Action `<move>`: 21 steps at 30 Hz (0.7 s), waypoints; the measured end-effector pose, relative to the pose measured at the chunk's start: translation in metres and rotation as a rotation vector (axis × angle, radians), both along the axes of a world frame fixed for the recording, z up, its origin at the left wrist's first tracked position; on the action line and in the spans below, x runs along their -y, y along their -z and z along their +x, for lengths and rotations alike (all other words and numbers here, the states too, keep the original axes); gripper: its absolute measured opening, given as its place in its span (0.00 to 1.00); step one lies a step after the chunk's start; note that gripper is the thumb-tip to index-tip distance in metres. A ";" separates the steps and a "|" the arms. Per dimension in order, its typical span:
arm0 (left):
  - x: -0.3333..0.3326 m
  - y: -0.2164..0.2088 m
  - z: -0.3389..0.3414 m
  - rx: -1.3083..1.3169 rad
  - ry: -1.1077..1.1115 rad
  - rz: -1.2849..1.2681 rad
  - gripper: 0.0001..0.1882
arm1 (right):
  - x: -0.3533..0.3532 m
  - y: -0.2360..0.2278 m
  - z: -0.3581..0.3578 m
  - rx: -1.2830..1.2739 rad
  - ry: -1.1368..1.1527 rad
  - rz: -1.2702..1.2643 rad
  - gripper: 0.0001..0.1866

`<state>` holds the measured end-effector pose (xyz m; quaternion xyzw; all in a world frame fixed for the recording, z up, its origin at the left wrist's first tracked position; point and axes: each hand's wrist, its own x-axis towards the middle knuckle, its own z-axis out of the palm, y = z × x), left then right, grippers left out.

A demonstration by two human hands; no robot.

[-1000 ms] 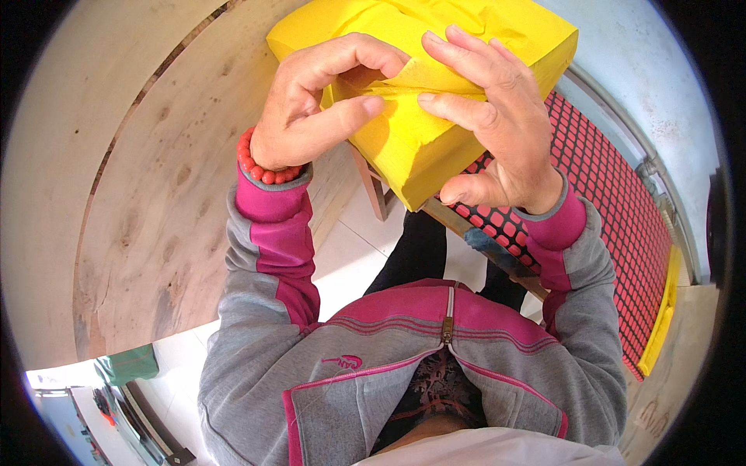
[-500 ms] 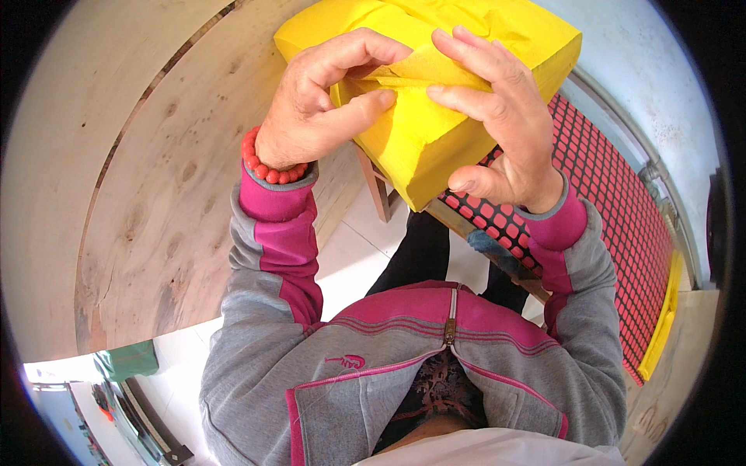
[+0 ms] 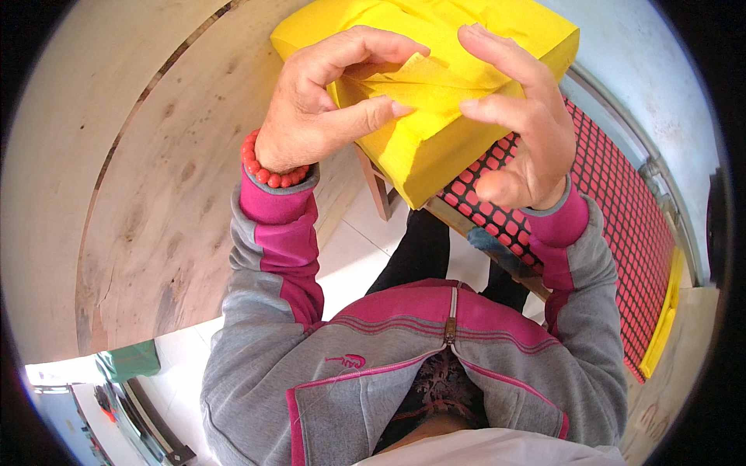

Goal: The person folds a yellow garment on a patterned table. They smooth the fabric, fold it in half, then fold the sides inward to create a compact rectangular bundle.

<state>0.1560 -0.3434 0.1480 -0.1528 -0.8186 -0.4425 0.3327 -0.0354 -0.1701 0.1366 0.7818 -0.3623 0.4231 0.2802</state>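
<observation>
Two hands hang over a yellow bundle [image 3: 435, 159], which sits ahead of the person between a wooden board [image 3: 155, 194] and a red-and-black mat [image 3: 590, 210]. The right hand [image 3: 536, 124] has just shifted rightward, widening the gap between them; its fingers are spread and grasp nothing, though a fingertip may brush the cloth. That leaves more folds bare. The left hand [image 3: 307, 109] has thumb and forefinger parted about a raised flap [image 3: 416, 68]; whether its hidden fingers grip cloth, I cannot tell. A pipe [image 3: 660, 175] runs past the mat. The left hand itself blocks sight of part of the folds.
</observation>
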 end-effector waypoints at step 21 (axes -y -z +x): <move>0.026 0.001 0.003 0.114 0.150 -0.002 0.22 | 0.007 0.006 0.007 -0.020 0.140 0.041 0.35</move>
